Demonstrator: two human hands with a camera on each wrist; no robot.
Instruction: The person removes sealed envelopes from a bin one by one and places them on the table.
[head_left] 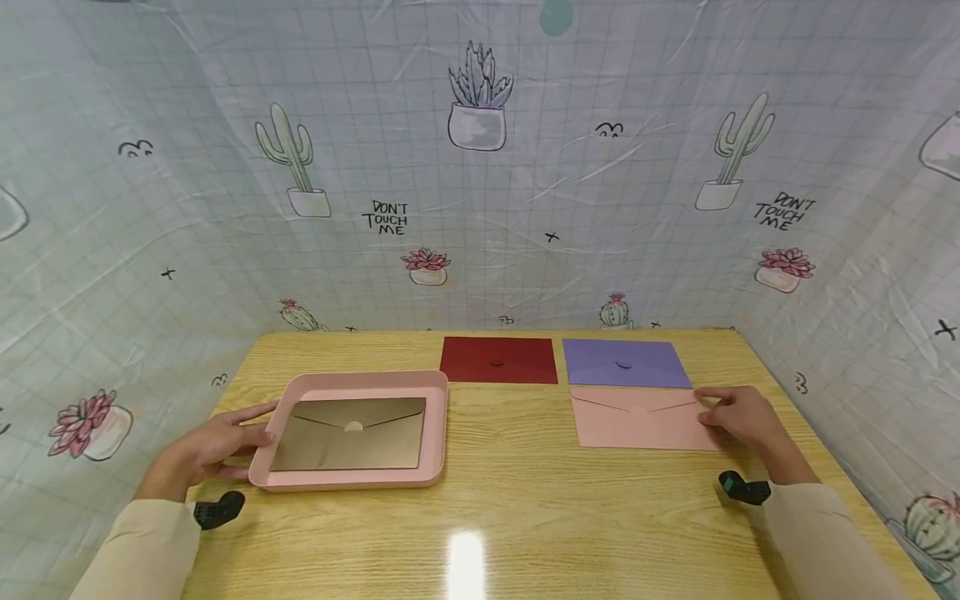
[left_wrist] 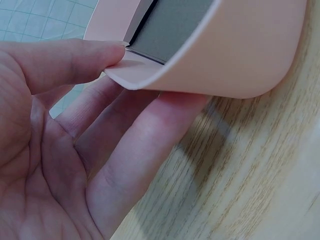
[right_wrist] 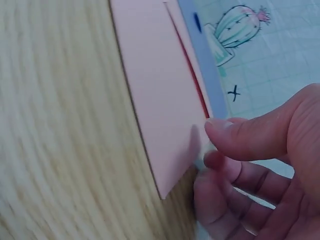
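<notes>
Sleeves (head_left: 142,542) cut off, pink tray (left_wrist: 245,55) and pink envelope (right_wrist: 150,90) cropped in wrist views

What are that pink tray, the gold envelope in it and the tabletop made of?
Pink tray: probably plastic, matte; its walls look smooth, thin and rounded. Gold envelope: likely paper or card, given its flat flap, with a metallic sheen. Tabletop: wood or wood-look laminate, somewhat glossy; grain and a bright reflection show.

Left hand (head_left: 215,444) grips tray (head_left: 435,433); right hand (head_left: 742,415) pinches pink envelope (head_left: 637,427).

Pink tray (head_left: 360,479), pink envelope (head_left: 637,427)
</notes>
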